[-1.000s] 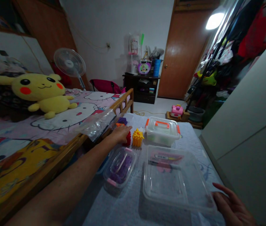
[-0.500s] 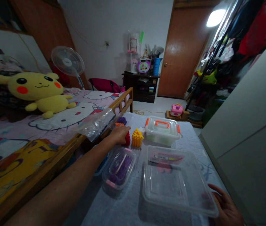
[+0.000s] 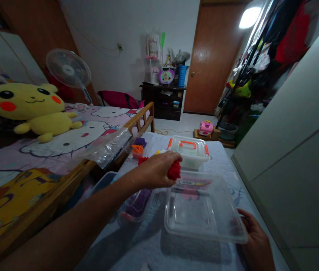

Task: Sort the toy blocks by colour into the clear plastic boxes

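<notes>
— Where is the left hand?
— The left hand (image 3: 158, 172) is closed around a red knobbly plastic block cluster (image 3: 174, 170); it holds the cluster in the air, just over the far left corner of a large clear plastic tub (image 3: 201, 214).
— And the right hand?
— The right hand (image 3: 257, 241) grips the tub's near right corner, fingers curled on the rim; the tub sits on the pale cloth-covered surface (image 3: 148, 248).
— What else is close?
— A small clear box of purple pieces (image 3: 135, 203) lies just left of the tub — partly under the forearm; a lidded clear box with orange handle (image 3: 189, 149) stands beyond it.
</notes>
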`<state>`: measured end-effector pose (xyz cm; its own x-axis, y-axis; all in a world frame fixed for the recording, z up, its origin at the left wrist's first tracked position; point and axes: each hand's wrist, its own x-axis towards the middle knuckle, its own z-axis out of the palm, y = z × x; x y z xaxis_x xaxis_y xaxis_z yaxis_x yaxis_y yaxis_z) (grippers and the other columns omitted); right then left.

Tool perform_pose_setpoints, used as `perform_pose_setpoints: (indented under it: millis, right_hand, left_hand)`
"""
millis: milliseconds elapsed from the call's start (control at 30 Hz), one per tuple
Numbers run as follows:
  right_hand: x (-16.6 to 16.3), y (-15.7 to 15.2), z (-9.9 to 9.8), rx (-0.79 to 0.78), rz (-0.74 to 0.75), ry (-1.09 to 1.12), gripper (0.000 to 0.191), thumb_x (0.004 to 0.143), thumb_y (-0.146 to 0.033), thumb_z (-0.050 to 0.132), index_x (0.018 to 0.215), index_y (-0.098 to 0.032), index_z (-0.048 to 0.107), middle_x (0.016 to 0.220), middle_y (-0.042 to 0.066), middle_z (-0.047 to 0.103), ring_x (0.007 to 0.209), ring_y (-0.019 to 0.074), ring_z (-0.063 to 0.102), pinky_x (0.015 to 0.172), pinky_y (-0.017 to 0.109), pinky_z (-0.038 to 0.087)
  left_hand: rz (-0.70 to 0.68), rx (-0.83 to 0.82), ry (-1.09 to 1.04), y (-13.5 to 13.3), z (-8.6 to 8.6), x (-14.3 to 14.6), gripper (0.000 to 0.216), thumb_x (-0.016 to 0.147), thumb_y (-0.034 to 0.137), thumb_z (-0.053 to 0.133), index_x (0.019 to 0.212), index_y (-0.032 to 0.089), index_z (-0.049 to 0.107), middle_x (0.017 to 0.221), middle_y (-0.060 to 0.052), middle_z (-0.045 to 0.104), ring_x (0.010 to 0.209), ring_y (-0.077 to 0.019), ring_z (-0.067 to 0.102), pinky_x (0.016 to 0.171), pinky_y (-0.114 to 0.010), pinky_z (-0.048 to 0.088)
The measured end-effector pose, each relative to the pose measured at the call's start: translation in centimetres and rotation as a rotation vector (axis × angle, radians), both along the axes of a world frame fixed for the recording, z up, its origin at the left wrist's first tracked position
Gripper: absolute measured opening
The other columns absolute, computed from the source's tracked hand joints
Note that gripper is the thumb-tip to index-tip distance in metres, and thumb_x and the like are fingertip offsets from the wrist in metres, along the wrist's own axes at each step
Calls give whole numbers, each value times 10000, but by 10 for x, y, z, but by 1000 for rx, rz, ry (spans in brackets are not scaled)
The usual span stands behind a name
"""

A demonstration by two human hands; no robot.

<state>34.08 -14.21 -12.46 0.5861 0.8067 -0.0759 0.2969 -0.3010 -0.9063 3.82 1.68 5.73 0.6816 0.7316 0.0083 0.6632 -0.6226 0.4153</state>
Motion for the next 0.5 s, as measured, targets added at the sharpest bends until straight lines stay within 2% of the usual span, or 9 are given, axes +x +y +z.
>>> perform_pose_setpoints:
  millis: [100, 200, 333, 500]
  right_hand:
    - [-2, 0, 1, 23, 15, 17, 544, 700, -570, 655, 1057, -160, 632, 719, 33, 707, 619, 213, 651, 543, 282, 499]
    - [-1, -2, 0, 68, 49, 27, 506, 715, -531, 658, 1058, -159, 648, 709, 27, 699, 604, 203, 638, 538, 278, 493]
    - [1, -3, -4, 76, 74, 9, 499, 729, -536, 654, 1051, -155, 669, 702, 27, 694, 610, 201, 635, 543, 276, 493]
    - [1, -3, -7, 66, 81, 14, 519, 748, -564, 638, 1055, -146, 668, 729, 38, 711, 637, 207, 646, 572, 282, 507]
  left_hand:
    - [-241, -74, 39, -20, -6, 45, 541, 671, 221, 751, 1182, 223, 575, 1140, -67, 672, 1007, -239, 641, 819, -303, 505]
    - [-370, -104, 196, -26, -29, 89, 480, 670, 240, 734, 1128, 195, 599, 1088, -95, 698, 934, -257, 668, 730, -315, 528]
    - [-354, -143, 401, -23, -66, 131, 529, 619, 273, 782, 1102, 124, 625, 1053, -166, 720, 917, -314, 692, 696, -349, 555]
    - [-298, -132, 410, -21, -100, 147, 492, 702, 238, 724, 1149, 60, 623, 1106, -227, 706, 1009, -347, 677, 803, -384, 554]
